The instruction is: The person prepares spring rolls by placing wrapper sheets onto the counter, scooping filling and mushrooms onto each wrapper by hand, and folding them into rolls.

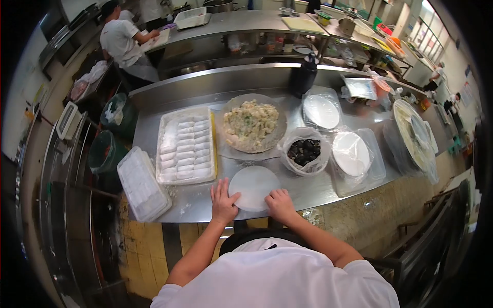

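Observation:
A thin, round white wrapper sheet lies flat on the steel table in front of me. My left hand rests at its left edge, fingers spread, with the thumb touching the sheet. At the right edge, my right hand has its fingers curled in on the rim of the sheet. Beyond the sheet sits a round tray heaped with a pale chopped filling. A white tray to the left holds rows of white rolls. To the right, dark pieces fill a plastic-lined bowl.
Stacks of round white sheets in plastic stand on the right, near a large wrapped round stack. A dark bottle is at the back. A second tray overhangs the left edge. A co-worker stands at the far counter.

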The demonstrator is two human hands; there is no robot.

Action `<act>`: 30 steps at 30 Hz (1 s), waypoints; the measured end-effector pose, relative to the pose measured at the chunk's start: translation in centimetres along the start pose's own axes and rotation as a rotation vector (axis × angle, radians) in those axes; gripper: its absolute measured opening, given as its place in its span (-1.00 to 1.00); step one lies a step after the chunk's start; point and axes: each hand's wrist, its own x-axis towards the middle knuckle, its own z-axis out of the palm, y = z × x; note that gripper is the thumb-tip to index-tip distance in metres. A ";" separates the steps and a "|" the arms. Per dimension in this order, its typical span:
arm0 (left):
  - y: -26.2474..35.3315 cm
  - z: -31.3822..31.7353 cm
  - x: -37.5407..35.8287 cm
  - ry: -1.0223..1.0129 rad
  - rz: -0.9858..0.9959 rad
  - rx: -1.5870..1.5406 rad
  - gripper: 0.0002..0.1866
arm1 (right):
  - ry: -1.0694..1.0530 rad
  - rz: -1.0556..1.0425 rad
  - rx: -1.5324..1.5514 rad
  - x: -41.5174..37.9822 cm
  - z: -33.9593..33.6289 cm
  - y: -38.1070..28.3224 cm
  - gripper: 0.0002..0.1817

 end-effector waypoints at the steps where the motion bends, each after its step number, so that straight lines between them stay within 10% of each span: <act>1: 0.0 -0.2 -0.7 -0.012 0.002 0.018 -0.63 | -0.011 -0.015 -0.006 0.1 0.4 -0.2 -0.87; 13: 0.1 1.6 -2.6 -0.056 -0.126 -0.219 -0.87 | -0.086 0.264 0.207 -0.6 1.7 1.3 -0.84; 20: 0.1 2.7 -0.2 -0.039 -0.225 -0.210 -0.68 | -0.215 0.556 0.075 1.7 1.0 0.9 -0.68; 30: -1.6 2.2 -2.1 0.019 -0.250 -0.171 -0.67 | -0.015 0.157 -0.062 3.4 1.3 -1.8 -0.46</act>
